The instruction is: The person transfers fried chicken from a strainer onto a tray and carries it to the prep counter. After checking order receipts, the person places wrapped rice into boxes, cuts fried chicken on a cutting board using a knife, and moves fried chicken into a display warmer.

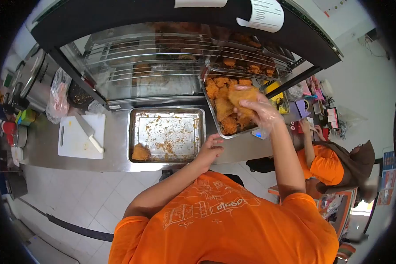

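My right hand [267, 115], in a clear plastic glove, is closed on a flat, golden piece of breaded fried chicken [243, 97]. It holds the piece above a metal tray [214, 115] filled with crumbed fried pieces [225, 108]. My left hand [210, 153] is bare, its fingers loosely curled and a little apart, with nothing visible in them. It hovers close to the near left corner of that filled tray; whether it touches the rim is unclear. Left of it lies a second metal tray [202, 132], littered with crumbs, with one fried piece [141, 152] in its near left corner.
A glass display cabinet [149, 103] with wire racks stands behind the counter. On the left, a knife [87, 131] rests on a white cutting board [70, 147], near a plastic bag [58, 97]. A yellow container [282, 104] sits right. Another person [330, 163] works farther right.
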Motion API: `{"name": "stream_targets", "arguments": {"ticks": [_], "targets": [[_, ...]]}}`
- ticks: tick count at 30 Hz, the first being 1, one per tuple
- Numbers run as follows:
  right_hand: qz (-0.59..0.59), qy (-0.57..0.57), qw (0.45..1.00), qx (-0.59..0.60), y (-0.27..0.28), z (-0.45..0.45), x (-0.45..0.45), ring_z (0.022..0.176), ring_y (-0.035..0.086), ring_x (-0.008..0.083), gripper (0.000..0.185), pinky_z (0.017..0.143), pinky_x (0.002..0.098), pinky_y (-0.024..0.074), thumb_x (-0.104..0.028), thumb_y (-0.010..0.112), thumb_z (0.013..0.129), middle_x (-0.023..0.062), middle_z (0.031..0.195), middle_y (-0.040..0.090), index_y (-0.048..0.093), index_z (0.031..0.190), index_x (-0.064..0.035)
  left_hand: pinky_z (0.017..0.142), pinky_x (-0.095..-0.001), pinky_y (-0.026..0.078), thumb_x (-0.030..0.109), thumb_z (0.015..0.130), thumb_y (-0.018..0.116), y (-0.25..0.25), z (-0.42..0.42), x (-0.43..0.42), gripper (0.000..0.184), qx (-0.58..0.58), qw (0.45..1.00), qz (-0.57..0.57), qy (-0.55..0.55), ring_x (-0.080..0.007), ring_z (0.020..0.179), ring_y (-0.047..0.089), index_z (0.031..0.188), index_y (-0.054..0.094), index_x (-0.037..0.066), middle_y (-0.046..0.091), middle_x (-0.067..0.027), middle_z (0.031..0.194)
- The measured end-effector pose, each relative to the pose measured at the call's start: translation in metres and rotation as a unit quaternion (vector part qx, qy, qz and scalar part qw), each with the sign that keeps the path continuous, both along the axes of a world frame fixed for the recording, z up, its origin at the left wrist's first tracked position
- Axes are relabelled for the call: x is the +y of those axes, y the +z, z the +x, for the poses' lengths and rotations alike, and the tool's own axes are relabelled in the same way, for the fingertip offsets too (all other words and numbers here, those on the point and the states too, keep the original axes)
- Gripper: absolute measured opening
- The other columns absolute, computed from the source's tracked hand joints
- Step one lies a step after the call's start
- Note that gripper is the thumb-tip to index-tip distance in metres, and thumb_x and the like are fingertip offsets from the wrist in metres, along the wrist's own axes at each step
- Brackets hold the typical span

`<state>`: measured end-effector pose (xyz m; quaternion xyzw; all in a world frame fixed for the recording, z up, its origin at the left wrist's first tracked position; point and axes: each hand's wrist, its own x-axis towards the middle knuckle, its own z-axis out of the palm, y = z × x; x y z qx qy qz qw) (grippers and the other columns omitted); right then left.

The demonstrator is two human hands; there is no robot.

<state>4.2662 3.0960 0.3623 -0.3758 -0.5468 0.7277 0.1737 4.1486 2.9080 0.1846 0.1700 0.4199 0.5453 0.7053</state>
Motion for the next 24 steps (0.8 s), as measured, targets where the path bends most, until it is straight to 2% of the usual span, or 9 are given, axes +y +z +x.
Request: {"name": "stream_targets", "arguments": {"ticks": [5,8,9,13,16,18,20,22,24], "targets": [[0.224,-0.088,0.941,-0.238,-0.070,0.015,0.072,0.113,0.065,0.0253,0.068,0.098,0.0365,0.0515,-0.028,0.084,0.084,0.0171,0.122,0.067,0.054,0.135,0.0050,0.077,-0.0264,0.044,-0.002,0.090,0.064,0.005,-0.001,0.000,0.057,-0.017,1.000,-0.018,-0.003,-0.0119,0.098,0.055,0.141,0.044,0.012,0.052,-0.0079,0.136],[0.313,-0.082,0.871,-0.370,-0.099,0.010,0.105,0.111,0.065,0.0256,0.065,0.096,0.0350,0.0512,-0.033,0.083,0.086,0.0172,0.118,0.069,0.057,0.131,0.0067,0.076,-0.0260,0.044,-0.001,0.090,0.063,0.007,-0.002,-0.001,0.057,-0.020,1.000,-0.018,-0.011,-0.0116,0.098,0.054,0.142,0.044,0.011,0.051,-0.0091,0.138],[0.328,-0.012,0.850,-0.413,-0.089,0.009,0.105,0.109,0.069,0.0306,0.057,0.094,0.0383,0.0526,-0.034,0.079,0.087,0.0208,0.115,0.071,0.062,0.127,0.0038,0.077,-0.0263,0.044,-0.002,0.090,0.063,0.007,-0.001,-0.003,0.057,-0.030,0.999,-0.020,-0.008,-0.0116,0.097,0.054,0.142,0.043,0.011,0.050,-0.0092,0.138],[0.489,0.028,0.664,-0.564,-0.031,-0.020,0.054,0.107,0.067,0.0395,0.043,0.091,0.0479,0.0532,-0.030,0.071,0.090,0.0260,0.115,0.069,0.066,0.121,-0.0004,0.077,-0.0274,0.044,-0.002,0.090,0.063,0.010,-0.001,-0.002,0.057,-0.047,0.999,-0.017,0.002,-0.0116,0.095,0.054,0.142,0.043,0.011,0.050,-0.0089,0.138],[0.635,0.039,0.687,-0.352,-0.013,-0.065,-0.015,0.108,0.067,0.0384,0.041,0.092,0.0473,0.0527,-0.030,0.069,0.091,0.0251,0.114,0.070,0.066,0.120,-0.0005,0.080,-0.0293,0.045,0.001,0.091,0.063,0.006,-0.002,-0.003,0.056,-0.046,0.999,-0.004,0.013,-0.0123,0.098,0.055,0.143,0.043,0.012,0.054,-0.0072,0.134],[0.571,0.217,0.743,-0.273,-0.024,-0.120,-0.053,0.111,0.066,0.0390,0.043,0.096,0.0474,0.0518,-0.029,0.069,0.091,0.0253,0.115,0.069,0.065,0.123,-0.0008,0.083,-0.0319,0.047,0.003,0.093,0.064,-0.005,-0.002,-0.004,0.053,-0.035,0.999,0.017,0.015,-0.0136,0.102,0.056,0.142,0.046,0.013,0.056,-0.0066,0.131],[0.514,0.391,0.722,-0.249,-0.049,-0.176,-0.097,0.113,0.066,0.0386,0.044,0.099,0.0476,0.0511,-0.024,0.067,0.091,0.0251,0.123,0.067,0.061,0.128,-0.0009,0.084,-0.0342,0.048,0.008,0.095,0.064,-0.007,0.000,-0.005,0.050,0.039,0.999,-0.001,-0.017,-0.0141,0.101,0.056,0.142,0.045,0.010,0.060,-0.0066,0.124],[0.542,0.481,0.662,-0.189,-0.140,-0.226,-0.130,0.117,0.064,0.0377,0.051,0.101,0.0485,0.0511,-0.017,0.063,0.090,0.0239,0.130,0.063,0.053,0.137,-0.0017,0.086,-0.0337,0.049,0.011,0.096,0.066,-0.022,0.013,-0.007,0.049,0.002,0.997,0.077,0.030,-0.0141,0.100,0.057,0.141,0.046,0.009,0.062,-0.0069,0.120],[0.530,0.535,0.641,-0.149,-0.175,-0.259,-0.166,0.119,0.062,0.0396,0.055,0.102,0.0490,0.0512,-0.010,0.059,0.088,0.0237,0.132,0.059,0.048,0.142,-0.0007,0.091,-0.0328,0.049,0.015,0.096,0.069,-0.026,0.009,-0.007,0.051,-0.065,0.982,0.171,0.054,-0.0143,0.101,0.058,0.141,0.047,0.008,0.060,-0.0079,0.123]]}}
